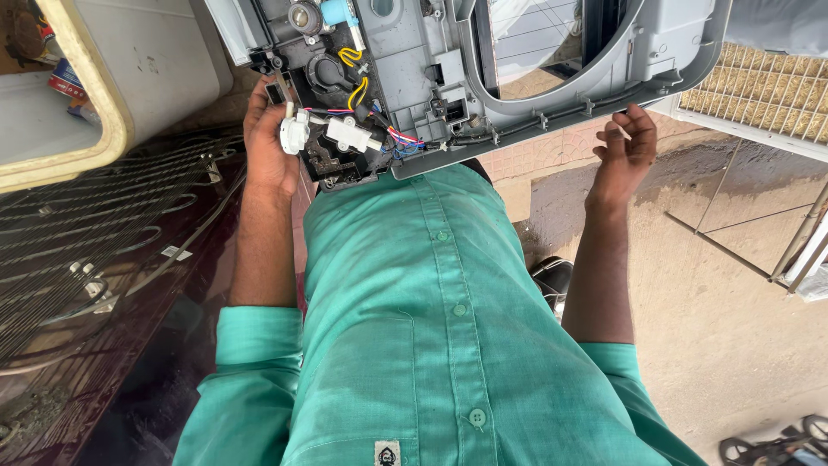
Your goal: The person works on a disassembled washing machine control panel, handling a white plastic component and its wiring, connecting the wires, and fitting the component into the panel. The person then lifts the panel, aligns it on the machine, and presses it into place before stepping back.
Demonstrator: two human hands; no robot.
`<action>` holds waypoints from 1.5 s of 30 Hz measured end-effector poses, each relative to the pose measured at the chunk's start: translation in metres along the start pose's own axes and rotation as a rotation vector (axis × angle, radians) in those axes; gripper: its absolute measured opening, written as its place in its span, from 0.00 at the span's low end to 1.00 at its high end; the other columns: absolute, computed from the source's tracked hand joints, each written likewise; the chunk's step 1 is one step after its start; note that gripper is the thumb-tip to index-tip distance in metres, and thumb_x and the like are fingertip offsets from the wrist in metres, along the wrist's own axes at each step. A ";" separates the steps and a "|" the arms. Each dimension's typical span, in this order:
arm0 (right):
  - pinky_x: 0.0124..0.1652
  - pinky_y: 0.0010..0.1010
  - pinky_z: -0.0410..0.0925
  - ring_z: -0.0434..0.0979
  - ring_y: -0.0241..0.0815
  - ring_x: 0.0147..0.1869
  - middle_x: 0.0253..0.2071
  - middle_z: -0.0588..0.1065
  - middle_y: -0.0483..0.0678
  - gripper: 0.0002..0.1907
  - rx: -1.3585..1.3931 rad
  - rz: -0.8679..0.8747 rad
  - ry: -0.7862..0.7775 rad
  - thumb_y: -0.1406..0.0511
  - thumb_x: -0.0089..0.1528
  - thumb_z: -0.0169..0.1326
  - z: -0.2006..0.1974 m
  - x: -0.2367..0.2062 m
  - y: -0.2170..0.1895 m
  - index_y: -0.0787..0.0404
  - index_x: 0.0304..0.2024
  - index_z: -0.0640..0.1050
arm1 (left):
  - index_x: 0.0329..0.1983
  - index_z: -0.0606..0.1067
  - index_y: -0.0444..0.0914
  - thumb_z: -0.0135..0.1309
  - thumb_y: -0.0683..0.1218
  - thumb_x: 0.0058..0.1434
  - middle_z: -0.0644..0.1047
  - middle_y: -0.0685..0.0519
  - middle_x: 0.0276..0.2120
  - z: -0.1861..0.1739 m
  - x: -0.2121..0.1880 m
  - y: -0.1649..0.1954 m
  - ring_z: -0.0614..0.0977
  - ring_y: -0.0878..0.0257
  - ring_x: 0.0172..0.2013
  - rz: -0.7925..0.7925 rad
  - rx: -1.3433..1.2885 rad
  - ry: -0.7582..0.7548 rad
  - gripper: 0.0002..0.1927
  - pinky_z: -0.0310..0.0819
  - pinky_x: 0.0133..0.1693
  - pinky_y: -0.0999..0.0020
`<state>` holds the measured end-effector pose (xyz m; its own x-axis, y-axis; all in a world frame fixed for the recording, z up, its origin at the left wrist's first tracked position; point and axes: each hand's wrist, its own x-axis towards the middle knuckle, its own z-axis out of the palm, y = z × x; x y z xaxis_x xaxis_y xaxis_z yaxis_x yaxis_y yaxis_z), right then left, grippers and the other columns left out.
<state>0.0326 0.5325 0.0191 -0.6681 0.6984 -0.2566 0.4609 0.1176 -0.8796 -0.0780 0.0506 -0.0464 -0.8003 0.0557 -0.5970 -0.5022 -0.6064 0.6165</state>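
Note:
A grey plastic washing-machine top panel [517, 103] is held up in front of my chest, underside toward me, with a round opening and a block of wires, a yellow cable and white valve parts [345, 129] at its left corner. My left hand [269, 138] grips that left corner beside the white parts. My right hand [625, 147] touches the panel's curved right rim from below, fingers partly curled, with a small thin white piece between them. I wear a green buttoned shirt [431, 345].
A dark maroon appliance back with metal condenser coils [95, 250] lies at the left. A white and cream appliance body [95, 78] stands at the upper left. A woven mat [768, 86] and metal rods [742, 216] are at the right, over a dusty concrete floor [716, 328].

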 end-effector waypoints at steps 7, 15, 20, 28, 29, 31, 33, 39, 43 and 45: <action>0.53 0.36 0.70 0.73 0.41 0.53 0.61 0.70 0.45 0.37 0.614 0.371 0.171 0.51 0.60 0.61 -0.022 0.041 -0.011 0.51 0.68 0.66 | 0.68 0.68 0.38 0.49 0.42 0.64 0.78 0.53 0.47 0.003 0.000 -0.004 0.79 0.64 0.45 0.016 0.046 0.038 0.27 0.75 0.51 0.66; 0.66 0.52 0.65 0.62 0.58 0.73 0.69 0.57 0.57 0.59 0.660 0.492 0.125 0.42 0.51 0.67 -0.014 0.067 -0.013 0.52 0.73 0.50 | 0.57 0.74 0.39 0.55 0.57 0.64 0.79 0.53 0.46 0.012 -0.005 -0.008 0.81 0.61 0.49 -0.074 -0.009 0.178 0.25 0.73 0.56 0.63; 0.70 0.62 0.65 0.61 0.62 0.76 0.72 0.56 0.62 0.60 0.747 0.464 -0.058 0.41 0.50 0.69 -0.017 0.084 -0.014 0.58 0.75 0.56 | 0.55 0.74 0.39 0.57 0.63 0.63 0.79 0.53 0.46 0.013 -0.007 -0.009 0.79 0.61 0.49 -0.066 0.030 0.182 0.28 0.70 0.58 0.61; 0.67 0.64 0.68 0.63 0.62 0.77 0.73 0.59 0.61 0.57 0.686 0.406 -0.226 0.39 0.53 0.65 -0.018 0.101 -0.009 0.59 0.73 0.57 | 0.60 0.72 0.42 0.56 0.64 0.60 0.79 0.55 0.51 0.028 -0.012 -0.008 0.80 0.62 0.52 -0.063 0.098 0.234 0.31 0.70 0.60 0.61; 0.67 0.63 0.68 0.66 0.61 0.76 0.73 0.62 0.61 0.56 0.699 0.390 -0.266 0.39 0.53 0.65 -0.017 0.103 -0.010 0.59 0.73 0.59 | 0.61 0.72 0.42 0.56 0.64 0.61 0.79 0.55 0.51 0.029 -0.013 -0.007 0.80 0.62 0.53 -0.051 0.111 0.238 0.31 0.69 0.60 0.62; 0.66 0.61 0.69 0.70 0.60 0.76 0.72 0.66 0.59 0.55 0.747 0.359 -0.324 0.39 0.54 0.64 -0.015 0.106 -0.011 0.59 0.74 0.61 | 0.62 0.72 0.42 0.55 0.64 0.62 0.78 0.55 0.52 0.030 -0.014 -0.008 0.78 0.62 0.54 -0.029 0.134 0.246 0.31 0.68 0.60 0.62; 0.68 0.62 0.69 0.71 0.60 0.78 0.72 0.69 0.58 0.54 0.818 0.335 -0.362 0.41 0.56 0.64 -0.014 0.108 -0.012 0.59 0.75 0.62 | 0.61 0.73 0.39 0.53 0.64 0.66 0.79 0.52 0.51 0.027 -0.016 -0.008 0.79 0.59 0.54 -0.069 0.064 0.164 0.30 0.69 0.59 0.60; 0.70 0.52 0.64 0.70 0.57 0.79 0.72 0.69 0.54 0.51 0.928 0.304 -0.315 0.44 0.57 0.65 -0.010 0.121 -0.008 0.58 0.75 0.62 | 0.62 0.72 0.39 0.48 0.62 0.70 0.78 0.54 0.55 0.014 -0.022 -0.019 0.77 0.62 0.58 -0.019 0.055 0.162 0.27 0.68 0.64 0.63; 0.75 0.54 0.65 0.70 0.55 0.77 0.70 0.69 0.53 0.50 0.909 0.297 -0.334 0.45 0.55 0.64 -0.007 0.125 -0.004 0.58 0.73 0.62 | 0.65 0.69 0.39 0.46 0.64 0.71 0.75 0.53 0.59 0.010 -0.027 -0.031 0.76 0.60 0.61 -0.066 0.018 0.126 0.30 0.68 0.65 0.62; 0.74 0.54 0.65 0.71 0.56 0.76 0.70 0.69 0.53 0.50 0.934 0.313 -0.317 0.47 0.55 0.64 -0.007 0.126 -0.003 0.59 0.73 0.63 | 0.66 0.67 0.42 0.46 0.66 0.68 0.75 0.53 0.59 0.010 -0.033 -0.036 0.76 0.60 0.60 -0.093 0.050 0.159 0.32 0.71 0.62 0.59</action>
<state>-0.0491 0.6254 -0.0075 -0.7819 0.3690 -0.5024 0.0945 -0.7265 -0.6806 -0.0366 0.0780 -0.0438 -0.6898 -0.0193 -0.7238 -0.5902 -0.5639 0.5776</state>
